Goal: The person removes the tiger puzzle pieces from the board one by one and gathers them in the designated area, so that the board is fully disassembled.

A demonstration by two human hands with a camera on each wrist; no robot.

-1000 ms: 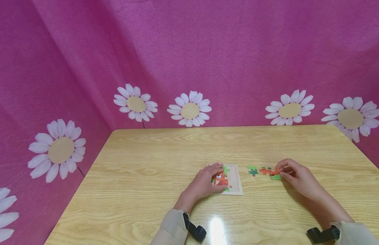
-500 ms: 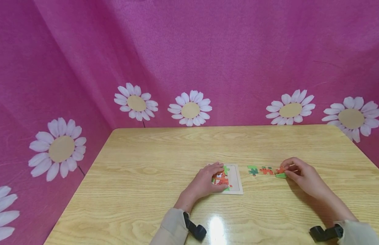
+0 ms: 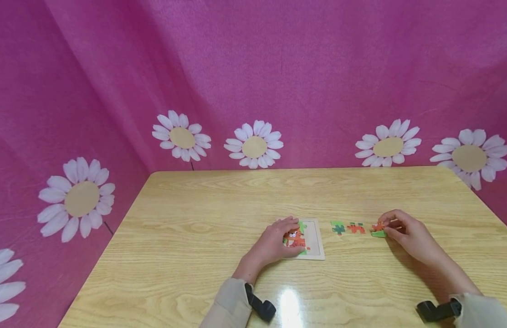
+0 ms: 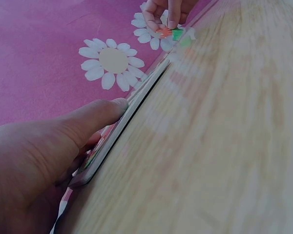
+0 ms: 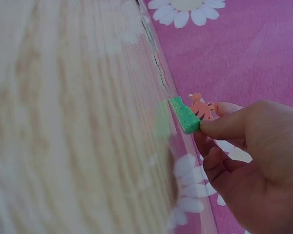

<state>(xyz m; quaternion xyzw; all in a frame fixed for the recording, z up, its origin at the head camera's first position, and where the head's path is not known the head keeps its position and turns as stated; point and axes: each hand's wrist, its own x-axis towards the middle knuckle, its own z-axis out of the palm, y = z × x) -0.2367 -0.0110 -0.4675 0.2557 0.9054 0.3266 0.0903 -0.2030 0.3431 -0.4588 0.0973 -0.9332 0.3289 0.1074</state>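
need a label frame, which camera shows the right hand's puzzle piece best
Right wrist: the puzzle piece looks largest there, its green and orange parts distinct. The head view shows it small; left wrist shows it small near the top.

Straight ahead of me, at 12 o'clock, a magenta cloth (image 3: pixel 314 68) hangs behind the far edge of my pale wood-grain tabletop (image 3: pixel 220 200), then turns a corner and follows my left side round to 9 o'clock. Soft folds run down it. White daisies (image 3: pixel 254 148) with beige centres decorate it at 9, 10, 11, 12, 1 and 2 o'clock, the first cut off by my view. Toward the tabletop's 6 o'clock, a bright glare (image 3: pixel 291 306) shines off its glossy surface.
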